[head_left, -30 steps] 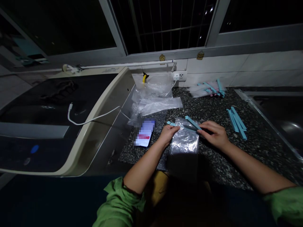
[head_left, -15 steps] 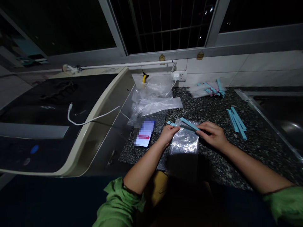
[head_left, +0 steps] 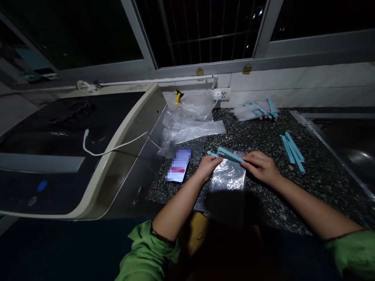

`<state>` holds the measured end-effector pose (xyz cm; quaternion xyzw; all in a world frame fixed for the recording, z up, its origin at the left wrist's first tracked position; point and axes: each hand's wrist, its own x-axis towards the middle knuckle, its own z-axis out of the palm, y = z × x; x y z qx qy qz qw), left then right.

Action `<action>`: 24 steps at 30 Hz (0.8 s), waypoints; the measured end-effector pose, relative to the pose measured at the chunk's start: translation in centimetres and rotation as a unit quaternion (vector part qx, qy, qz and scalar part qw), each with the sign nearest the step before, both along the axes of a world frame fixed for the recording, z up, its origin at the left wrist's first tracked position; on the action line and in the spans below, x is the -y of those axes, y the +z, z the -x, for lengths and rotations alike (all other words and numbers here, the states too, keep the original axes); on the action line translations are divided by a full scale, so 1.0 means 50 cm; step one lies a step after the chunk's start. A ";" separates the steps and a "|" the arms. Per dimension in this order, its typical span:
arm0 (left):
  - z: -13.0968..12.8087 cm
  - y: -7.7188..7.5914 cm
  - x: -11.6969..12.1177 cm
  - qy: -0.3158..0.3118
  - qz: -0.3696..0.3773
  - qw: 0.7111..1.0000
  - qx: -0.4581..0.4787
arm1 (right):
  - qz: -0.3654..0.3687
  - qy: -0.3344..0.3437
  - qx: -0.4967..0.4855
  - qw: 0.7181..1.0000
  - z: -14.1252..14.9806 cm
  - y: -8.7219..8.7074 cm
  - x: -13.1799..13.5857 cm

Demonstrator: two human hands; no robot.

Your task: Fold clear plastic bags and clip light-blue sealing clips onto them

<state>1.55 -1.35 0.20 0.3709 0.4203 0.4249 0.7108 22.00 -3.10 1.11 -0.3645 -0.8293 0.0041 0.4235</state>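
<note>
A clear plastic bag hangs over the front of the dark speckled counter, its top edge between my hands. At its upper left corner, my left hand pinches a light blue bag clip, whose end sticks out past the fingers. My right hand is closed on the right end of a long light blue strip of the clip, which slants across the bag's mouth. Whether this strip joins the piece at my left hand cannot be made out.
Several loose blue clips lie to the right, near the sink. Behind is a bag of blue and pink clips. Crumpled clear bags and a lit phone lie left, beside a washing machine with a white cable.
My right hand has shifted slightly left. The blue strip has moved left with it and lies flatter, closer along the bag's top edge. My left hand stays in place.
</note>
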 end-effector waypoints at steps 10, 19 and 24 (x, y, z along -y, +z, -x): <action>0.000 -0.002 -0.001 -0.006 0.001 1.000 0.009 | -0.001 0.002 0.021 1.000 -0.002 -0.002 -0.002; -0.002 -0.001 -0.001 -0.011 -0.010 1.000 0.003 | 0.003 0.001 0.028 1.000 -0.001 -0.006 -0.003; -0.003 0.002 0.001 -0.012 -0.004 1.000 0.006 | 0.003 -0.003 0.034 0.999 -0.002 -0.012 -0.004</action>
